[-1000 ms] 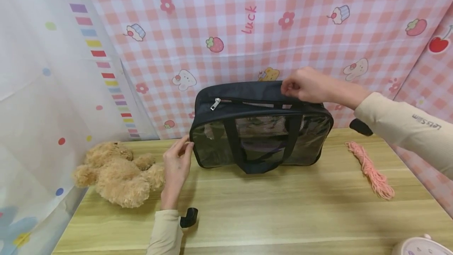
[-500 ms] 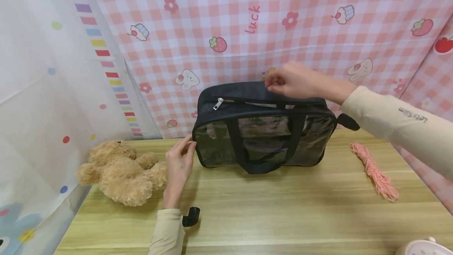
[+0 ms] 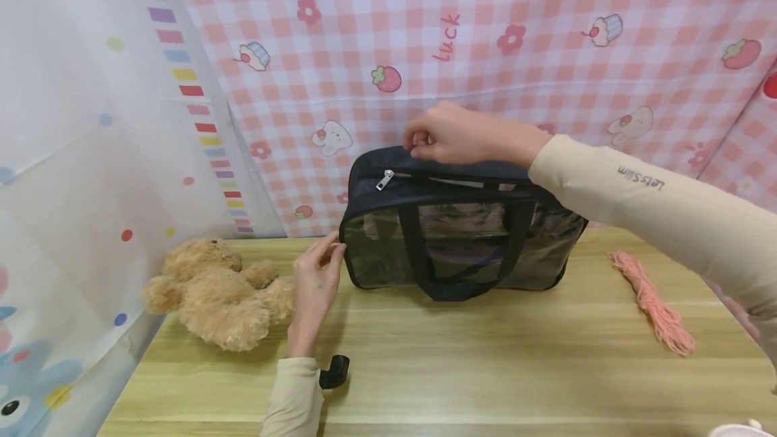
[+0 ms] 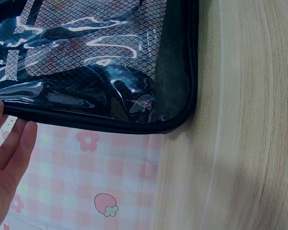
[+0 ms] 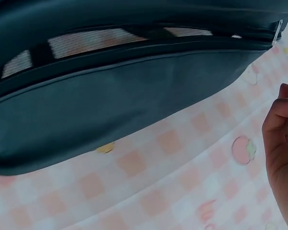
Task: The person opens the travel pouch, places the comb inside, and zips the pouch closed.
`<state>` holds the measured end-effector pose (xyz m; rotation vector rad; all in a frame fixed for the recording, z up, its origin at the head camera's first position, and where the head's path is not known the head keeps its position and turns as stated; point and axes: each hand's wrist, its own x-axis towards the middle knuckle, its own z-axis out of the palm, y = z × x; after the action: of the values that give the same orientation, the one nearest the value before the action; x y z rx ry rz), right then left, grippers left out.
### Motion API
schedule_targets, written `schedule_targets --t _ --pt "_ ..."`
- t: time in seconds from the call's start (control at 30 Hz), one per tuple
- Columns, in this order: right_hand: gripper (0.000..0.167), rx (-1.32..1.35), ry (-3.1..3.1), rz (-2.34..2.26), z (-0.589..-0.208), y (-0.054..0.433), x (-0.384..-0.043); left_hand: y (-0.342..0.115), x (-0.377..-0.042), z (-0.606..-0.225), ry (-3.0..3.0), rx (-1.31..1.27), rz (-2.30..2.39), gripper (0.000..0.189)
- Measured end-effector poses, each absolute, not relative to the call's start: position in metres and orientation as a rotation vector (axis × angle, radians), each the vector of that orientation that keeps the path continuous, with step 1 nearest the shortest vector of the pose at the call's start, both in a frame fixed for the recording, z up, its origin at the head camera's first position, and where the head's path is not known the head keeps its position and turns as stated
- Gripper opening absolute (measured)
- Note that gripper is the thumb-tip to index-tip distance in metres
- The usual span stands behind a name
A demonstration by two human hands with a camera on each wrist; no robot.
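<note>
A black bag (image 3: 467, 248) with clear panels and a front handle (image 3: 409, 255) stands upright on the table. Its top zipper is unzipped, leaving a long narrow gap, and the silver zipper pull (image 3: 385, 179) lies at the left end. My left hand (image 3: 317, 275) pinches the bag's left edge, thumb in front and fingers behind, as the left wrist view shows. Above the top panel is my right hand (image 3: 452, 133), fingers loosely curled with nothing in them. In the right wrist view, that hand (image 5: 283, 139) appears apart from the bag.
A fluffy tan plush toy (image 3: 221, 299) lies left of the left hand. On the right is a bundle of pink cord (image 3: 652, 302). A white round object (image 3: 737, 430) is cut off at the bottom right. A checked curtain (image 3: 340, 32) hangs close behind the bag.
My right hand has moved left along the bag's top, from its right half toward the zipper pull. The left hand has kept its grip on the edge. The view has shifted slightly.
</note>
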<state>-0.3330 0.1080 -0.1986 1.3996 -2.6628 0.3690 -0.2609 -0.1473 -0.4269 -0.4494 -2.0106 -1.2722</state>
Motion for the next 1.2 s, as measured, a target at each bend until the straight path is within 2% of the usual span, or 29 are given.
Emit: schedule_targets --t 0.33,0.47,0.9,1.07,1.2 --pt "0.016 1.515 -2.763 0.308 -0.212 0.077 -0.334 -0.139 -0.261 -0.426 -2.003 -0.484 -1.26 0.021" --pt "0.012 1.525 -2.826 0.231 -0.214 0.067 -0.332 -0.138 -0.26 -0.425 -1.988 -0.505 -1.274 0.022" --pt "0.009 1.352 -3.115 -0.096 -0.207 0.058 -0.33 -0.132 -0.263 -0.423 -1.992 -0.497 -1.278 0.02" --pt "0.013 1.368 -3.131 -0.133 -0.209 0.059 -0.331 -0.13 -0.263 -0.422 -1.994 -0.482 -1.282 0.02" --pt "0.007 1.384 -3.109 -0.133 -0.212 0.06 -0.332 -0.128 -0.262 -0.422 -2.024 -0.449 -1.25 0.021"
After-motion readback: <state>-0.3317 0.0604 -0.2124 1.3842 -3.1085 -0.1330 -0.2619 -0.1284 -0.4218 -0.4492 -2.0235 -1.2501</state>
